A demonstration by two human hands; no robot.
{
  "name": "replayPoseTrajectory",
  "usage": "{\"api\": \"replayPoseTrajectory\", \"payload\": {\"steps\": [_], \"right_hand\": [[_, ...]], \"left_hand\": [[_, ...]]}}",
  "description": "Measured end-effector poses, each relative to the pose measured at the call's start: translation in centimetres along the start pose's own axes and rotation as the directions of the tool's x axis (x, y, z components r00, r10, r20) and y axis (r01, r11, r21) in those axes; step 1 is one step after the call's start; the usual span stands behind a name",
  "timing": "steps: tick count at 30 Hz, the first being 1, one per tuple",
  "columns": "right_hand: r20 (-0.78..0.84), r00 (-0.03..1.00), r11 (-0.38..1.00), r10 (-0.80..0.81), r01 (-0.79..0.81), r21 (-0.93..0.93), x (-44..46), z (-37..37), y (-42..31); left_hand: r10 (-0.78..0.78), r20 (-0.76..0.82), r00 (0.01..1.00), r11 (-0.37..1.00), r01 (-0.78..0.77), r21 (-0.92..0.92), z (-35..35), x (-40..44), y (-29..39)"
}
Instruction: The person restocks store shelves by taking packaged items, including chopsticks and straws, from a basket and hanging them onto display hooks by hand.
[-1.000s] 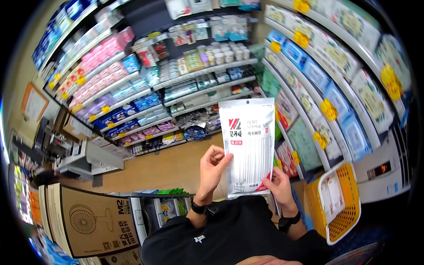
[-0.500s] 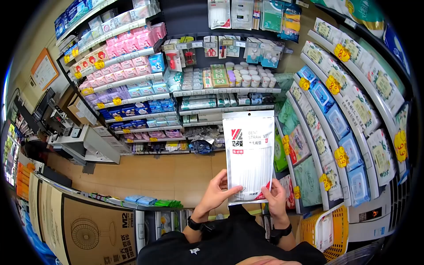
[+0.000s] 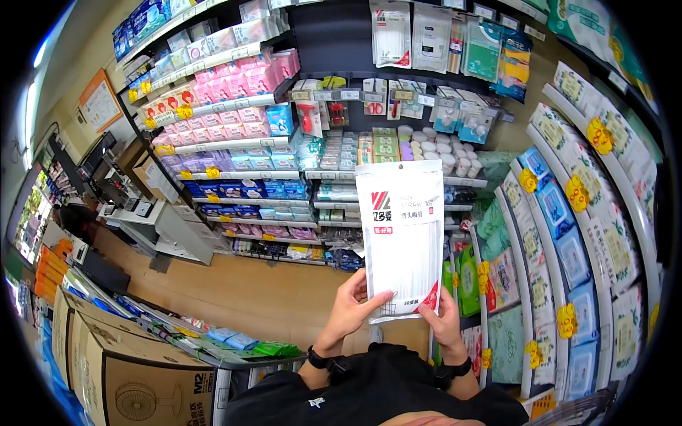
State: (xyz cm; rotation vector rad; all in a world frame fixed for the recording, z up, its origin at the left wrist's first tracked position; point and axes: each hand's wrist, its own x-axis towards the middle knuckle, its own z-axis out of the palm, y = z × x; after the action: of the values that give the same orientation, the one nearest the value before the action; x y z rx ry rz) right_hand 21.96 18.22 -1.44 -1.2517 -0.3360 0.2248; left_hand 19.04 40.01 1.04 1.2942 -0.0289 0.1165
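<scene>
A white pack of bent straws (image 3: 401, 248) with a red and black logo is held upright in front of my chest. My left hand (image 3: 354, 307) grips its lower left edge, thumb on the front. At the lower right corner, my right hand (image 3: 445, 321) pinches the pack over its red patch, thumb also in front. The fingers behind the pack are partly hidden. Beyond it, similar packs of straws (image 3: 391, 35) hang from the back wall, above hooks with small tools and a shelf of white tubs (image 3: 444, 149).
Shelves of pink packets (image 3: 234, 85) stand ahead to the left, and tissue and wipe packs (image 3: 572, 255) line the right side. A cardboard fan box (image 3: 142, 383) sits at the lower left. A white counter (image 3: 163, 227) stands farther back. Tiled floor (image 3: 249, 291) shows between.
The view has turned and tilted up, bringing the hanging straw packs into sight. My left hand has shifted lower on the pack. The yellow basket has mostly left the view.
</scene>
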Motion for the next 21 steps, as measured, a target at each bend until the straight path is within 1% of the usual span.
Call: {"api": "replayPoseTrajectory", "payload": {"steps": [2,7,11,13,17,21], "right_hand": [[0.015,1.0,1.0,0.018,-0.018,-0.003,1.8,-0.7,-0.1],[-0.006,0.999,0.998,-0.035,0.035,-0.053,6.1,-3.4,0.6],[-0.039,0.998,0.998,-0.045,0.044,-0.034,8.5,-5.4,0.5],[-0.056,0.996,0.996,-0.072,0.069,-0.049,10.0,-6.5,0.8],[-0.055,0.994,0.994,-0.093,0.089,-0.058,13.1,-7.2,0.7],[-0.022,0.995,0.992,-0.102,0.1,-0.072,15.9,-7.1,0.2]], "left_hand": [[0.0,-0.021,1.0,1.0,0.0,-0.008,0.1,1.9,-0.2],[0.027,0.004,1.0,1.0,-0.027,0.012,0.9,6.6,-1.7],[0.05,0.046,0.998,0.999,-0.05,-0.003,2.1,9.5,-3.1],[0.024,0.071,0.997,0.998,-0.028,0.054,2.4,10.6,-3.7],[0.008,0.057,0.998,1.0,-0.008,-0.003,2.6,12.5,-4.1],[0.035,0.018,0.999,0.999,-0.035,0.013,1.8,14.7,-4.2]]}}
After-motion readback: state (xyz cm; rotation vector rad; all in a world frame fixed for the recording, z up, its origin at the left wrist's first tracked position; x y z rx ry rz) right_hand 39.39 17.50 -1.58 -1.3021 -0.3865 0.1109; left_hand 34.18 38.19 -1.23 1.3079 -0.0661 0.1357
